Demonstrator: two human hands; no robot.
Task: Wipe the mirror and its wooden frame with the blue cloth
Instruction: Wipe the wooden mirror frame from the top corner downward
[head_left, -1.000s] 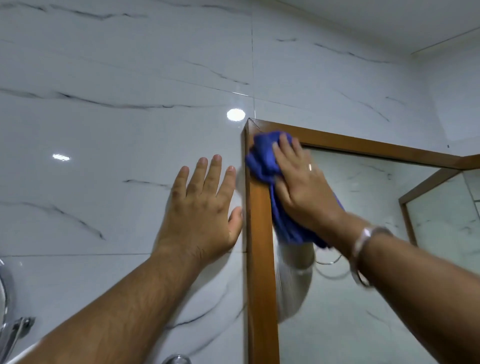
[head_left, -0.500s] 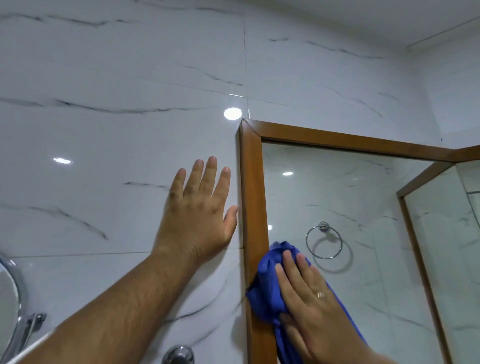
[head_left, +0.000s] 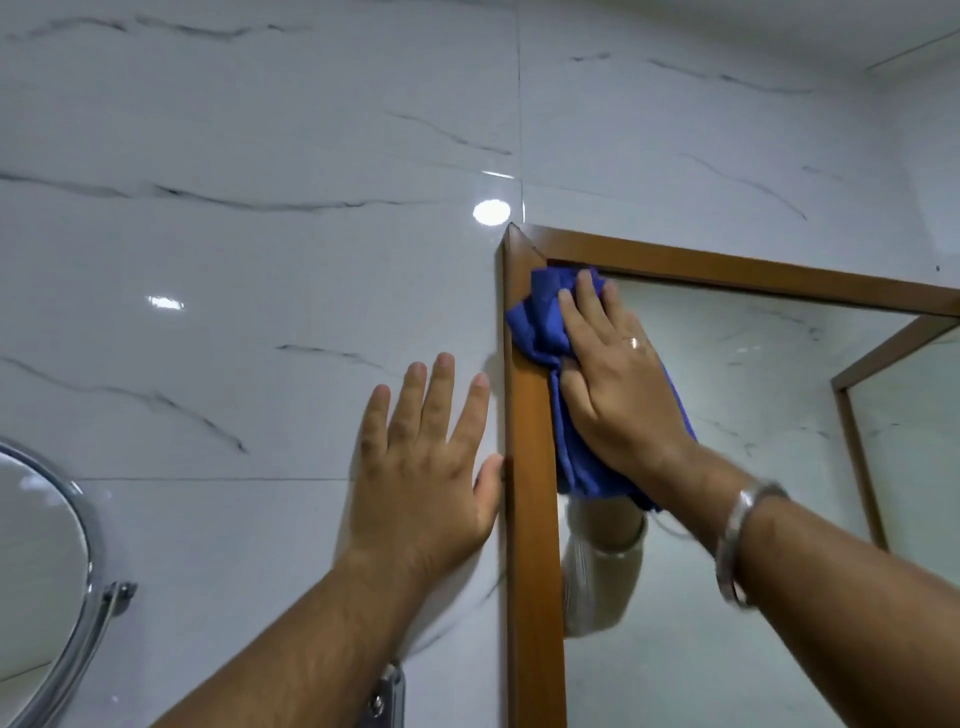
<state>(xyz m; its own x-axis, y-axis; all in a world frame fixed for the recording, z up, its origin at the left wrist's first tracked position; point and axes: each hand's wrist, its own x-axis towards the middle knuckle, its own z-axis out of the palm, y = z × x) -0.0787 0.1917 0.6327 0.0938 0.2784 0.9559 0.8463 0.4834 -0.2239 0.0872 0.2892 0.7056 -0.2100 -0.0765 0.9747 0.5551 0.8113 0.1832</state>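
At the far left edge a round chrome-rimmed mirror (head_left: 36, 566) sticks out from the wall on its metal arm. Next comes the white marble-look wall tile (head_left: 234, 270), glossy, with grey veins and a bright spot of light reflected near the frame's corner. My left hand (head_left: 426, 467) lies flat against that tile, fingers spread apart and pointing up, holding nothing; my thumb touches the outer edge of the wooden frame (head_left: 532, 467). The frame's left upright runs down from its top-left corner, and its top rail slants away to the right. My right hand (head_left: 613, 384) presses the blue cloth (head_left: 540, 317) flat against the mirror (head_left: 753, 374) in that top-left corner, fingers together on top of the cloth rather than gripping it. The bunched cloth overlaps the inner edge of the upright and reaches just under the top rail. There is a ring on one finger and a metal bangle (head_left: 743, 540) around my wrist.
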